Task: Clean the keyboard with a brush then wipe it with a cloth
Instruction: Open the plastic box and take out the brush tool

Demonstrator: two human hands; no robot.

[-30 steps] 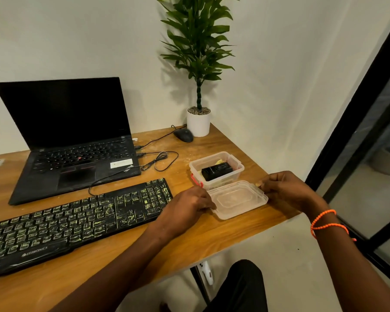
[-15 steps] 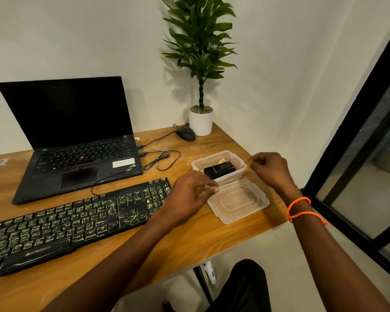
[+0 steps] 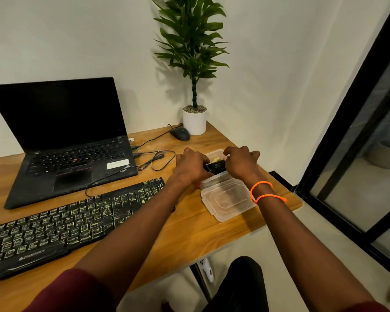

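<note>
A black keyboard [image 3: 72, 224] smeared with yellow-green grime lies at the front left of the wooden desk [image 3: 189, 235]. To its right stands a clear plastic container [image 3: 213, 154] with a black block-shaped object [image 3: 215, 166] and something yellow [image 3: 217, 159] inside. Both my hands are over the container. My left hand [image 3: 191, 167] grips the left end of the black object with curled fingers. My right hand [image 3: 242, 164] curls round its right end. The container's clear lid [image 3: 227, 202] lies on the desk in front of it, under my right wrist.
An open black laptop [image 3: 72, 158] stands behind the keyboard, with cables [image 3: 158, 159] looping to its right. A black mouse [image 3: 180, 134] and a potted plant [image 3: 194, 119] sit at the back corner. The desk's right edge is just beyond the lid.
Both hands left the lid on the desk and moved forward to the container, where they now close on the black object. The view shifted slightly.
</note>
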